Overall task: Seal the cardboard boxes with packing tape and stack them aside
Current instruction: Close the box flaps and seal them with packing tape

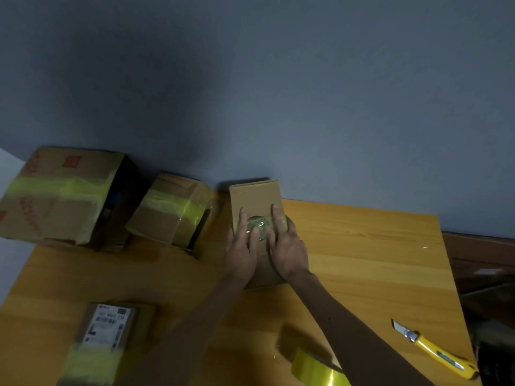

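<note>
Both hands flat on the small box (255,195) at centre-back of the worktop (362,260), near the wall (278,79). L hand (241,247) and R hand (288,246) lie side by side, fingers (243,218) straight and slightly spread, palms down, pinching nothing. They sit over the yellowish tape strip (282,220) that crosses the box top. Looks like rubbing the tape down so it sticks, w/ both hands also keeping the light box from sliding. Shiny round patch between the hands: glare or wrinkled tape, can't tell.

Step, by my read: tape applied on this box, press-down in progress; stacking not yet done.

Tape roll (315,369) is parked at the near edge by the R forearm, and the yellow cutter (434,349) lies to the right, blade out. Both are w/in easy reach for the next box, though the exposed blade is a hazard near the R arm.

Taped boxes set off to the left: big box (55,196), medium box (172,213), and a labelled box (106,335) near-left. All carry yellow tape bands, prob. done and moved clear. Side by side, not on top of each other.
</note>
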